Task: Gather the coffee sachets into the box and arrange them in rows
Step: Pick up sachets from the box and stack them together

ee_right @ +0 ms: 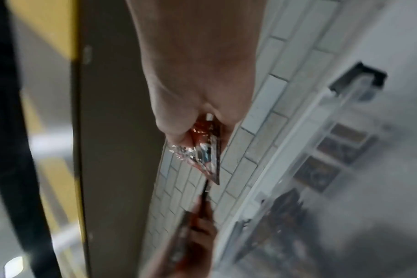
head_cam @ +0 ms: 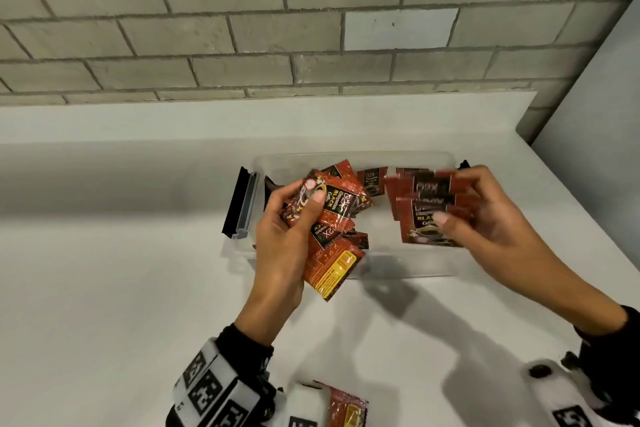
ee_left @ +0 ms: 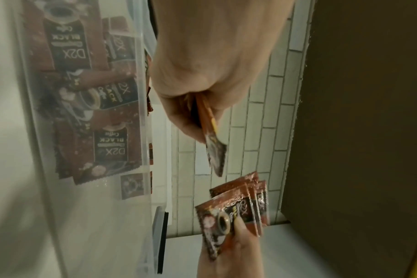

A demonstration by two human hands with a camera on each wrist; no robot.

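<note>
A clear plastic box (head_cam: 408, 265) stands on the white counter with red and black coffee sachets (head_cam: 372, 180) lying inside. Above its left half, my left hand (head_cam: 287, 239) grips a loose bunch of sachets (head_cam: 332, 215), thumb pressed on the top one. Over the right half, my right hand (head_cam: 485, 215) pinches a neater fanned stack of sachets (head_cam: 424, 215). In the left wrist view the box wall (ee_left: 83, 206) shows sachets (ee_left: 109, 148) behind it, and the left hand (ee_left: 202, 79) holds sachets (ee_left: 215, 150) edge-on. The right wrist view shows the right hand (ee_right: 195, 94) clamping a shiny sachet (ee_right: 202, 152).
A black and grey latch (head_cam: 240, 204) sticks out of the box's left end. One more sachet (head_cam: 346, 407) lies at the near counter edge between my wrists. A grey brick wall (head_cam: 277, 17) rises behind the counter, and a pale wall (head_cam: 595, 107) closes the right side.
</note>
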